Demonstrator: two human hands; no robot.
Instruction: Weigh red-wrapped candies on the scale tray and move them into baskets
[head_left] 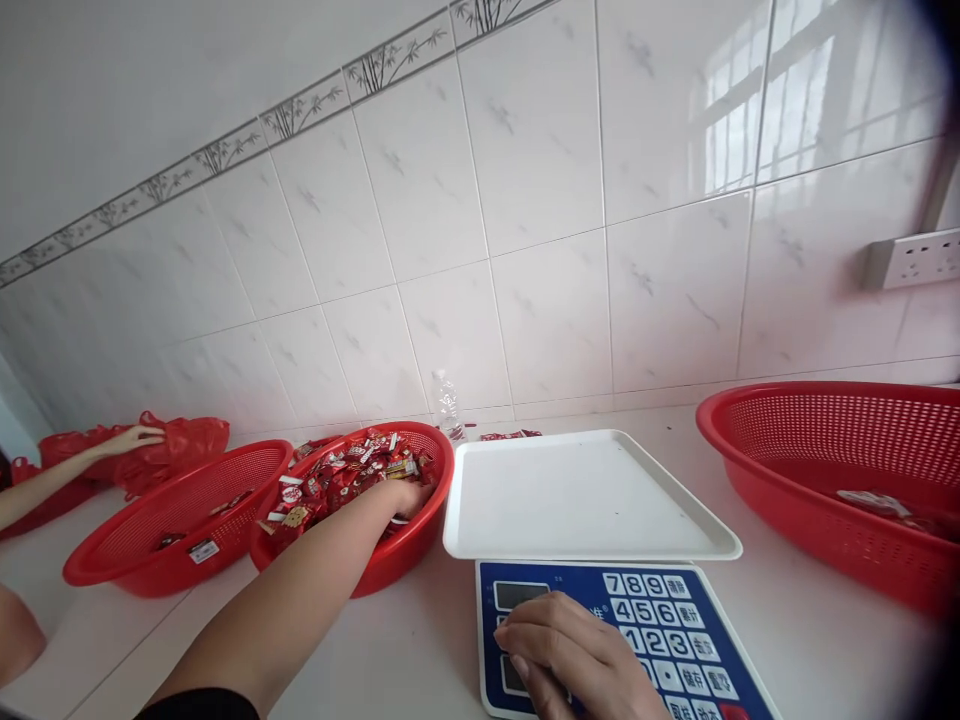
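My left hand (409, 497) reaches down into a round red plastic basket (442, 470) heaped with small red-wrapped packets (352, 470). Its fingers are buried among the packets near the basket's right side, so their grip is hidden. Over the dark displays of a blue digital scale (600, 580) rests my right hand (570, 650). Its fingers are bent and close together, with nothing visible in them. Behind the keypad, the scale's white tray (577, 490) lies bare apart from a few specks.
At left stands another red basket (142, 500) holding a few packets; beyond it a person's hand (135, 440) touches red plastic bags (187, 445). A clear bottle (445, 405) is by the tiled wall. Right, a large red basket (787, 480) contains some packets, below a socket strip (919, 260).
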